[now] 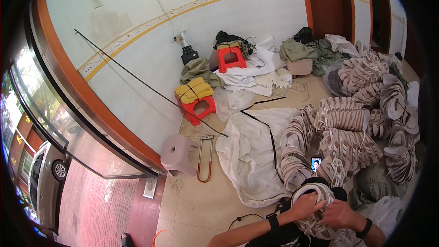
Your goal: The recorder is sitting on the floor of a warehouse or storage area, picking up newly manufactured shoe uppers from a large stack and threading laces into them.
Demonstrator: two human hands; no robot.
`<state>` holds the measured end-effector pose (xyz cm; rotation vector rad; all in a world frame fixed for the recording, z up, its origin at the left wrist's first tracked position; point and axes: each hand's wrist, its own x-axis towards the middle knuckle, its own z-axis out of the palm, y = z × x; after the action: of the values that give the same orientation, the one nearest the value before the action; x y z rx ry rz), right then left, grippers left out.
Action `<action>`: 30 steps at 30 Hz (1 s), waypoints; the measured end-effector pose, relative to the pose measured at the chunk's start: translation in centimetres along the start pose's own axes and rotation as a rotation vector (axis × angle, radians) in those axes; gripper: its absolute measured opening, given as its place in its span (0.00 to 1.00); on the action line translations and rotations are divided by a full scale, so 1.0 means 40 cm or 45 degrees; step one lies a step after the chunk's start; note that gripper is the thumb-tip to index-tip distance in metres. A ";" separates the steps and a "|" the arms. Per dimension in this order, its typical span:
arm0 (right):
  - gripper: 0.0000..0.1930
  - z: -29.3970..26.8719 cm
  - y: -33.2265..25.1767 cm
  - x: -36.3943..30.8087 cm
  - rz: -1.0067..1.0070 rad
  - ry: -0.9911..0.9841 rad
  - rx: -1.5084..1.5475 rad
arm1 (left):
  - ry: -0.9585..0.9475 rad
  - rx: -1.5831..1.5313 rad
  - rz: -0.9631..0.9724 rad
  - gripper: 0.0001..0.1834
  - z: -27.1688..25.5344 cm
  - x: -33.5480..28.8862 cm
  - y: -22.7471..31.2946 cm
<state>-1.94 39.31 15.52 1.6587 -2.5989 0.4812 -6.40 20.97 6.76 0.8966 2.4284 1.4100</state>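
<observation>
At the lower right, over my lap, a beige and white shoe upper (315,229) sits among what looks like a small bundle of similar pieces. My left hand (307,206) grips its upper edge, fingers bent round it. Close beside it, my right hand (340,215) is closed on the right edge of the same piece. The fingertips of both hands are partly hidden. Just beyond my hands lie stacked bundles of shoe uppers (350,144), nested in rows. A lit phone (316,163) rests against the bundles.
A white cloth sack (249,155) with a black strap spreads on the floor to the left. Past it are a U-shaped lock (205,160), a pale pink stool (177,153) and a red stool (199,109) with yellow cloth. A long thin rod (151,84) leans on the wall.
</observation>
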 end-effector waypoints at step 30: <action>0.09 0.030 -0.042 0.001 0.075 -0.082 -0.120 | 0.010 0.070 0.027 0.19 0.008 -0.002 0.005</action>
<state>-0.28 38.30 14.78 1.5989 -2.6767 0.3062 -6.12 21.23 6.77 0.9334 2.4815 1.3624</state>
